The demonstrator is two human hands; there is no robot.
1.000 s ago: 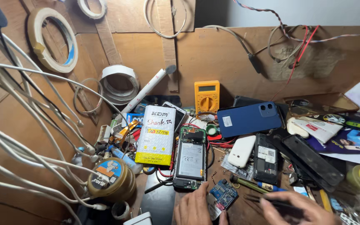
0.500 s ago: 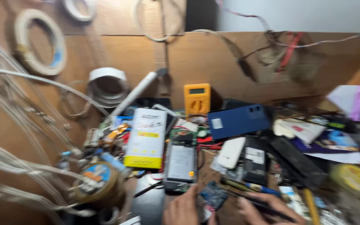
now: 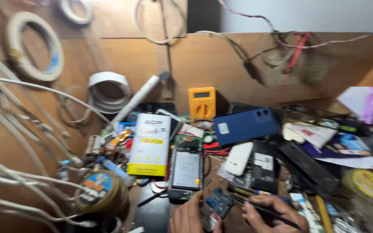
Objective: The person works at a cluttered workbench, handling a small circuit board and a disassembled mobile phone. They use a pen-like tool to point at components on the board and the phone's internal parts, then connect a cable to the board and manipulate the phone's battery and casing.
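At the bottom edge my left hand [image 3: 187,215] pinches a small blue circuit board [image 3: 216,206]. My right hand [image 3: 267,211] grips thin black tweezers [image 3: 255,208] whose tips point left at the board. Just above the board lies an opened phone [image 3: 186,169] with its insides showing, next to a white and yellow battery box [image 3: 150,144]. Both wrists are cut off by the frame.
A yellow multimeter [image 3: 202,102] leans on the wooden back wall. A blue phone back [image 3: 246,125], a white case [image 3: 238,158] and black parts crowd the right. White cables [image 3: 18,129], tape rolls [image 3: 34,47] and a solder tin [image 3: 101,193] fill the left.
The view has shifted a little and blurred, then steadied. My right hand with the tweezers has moved left, closer to the board in my left hand.
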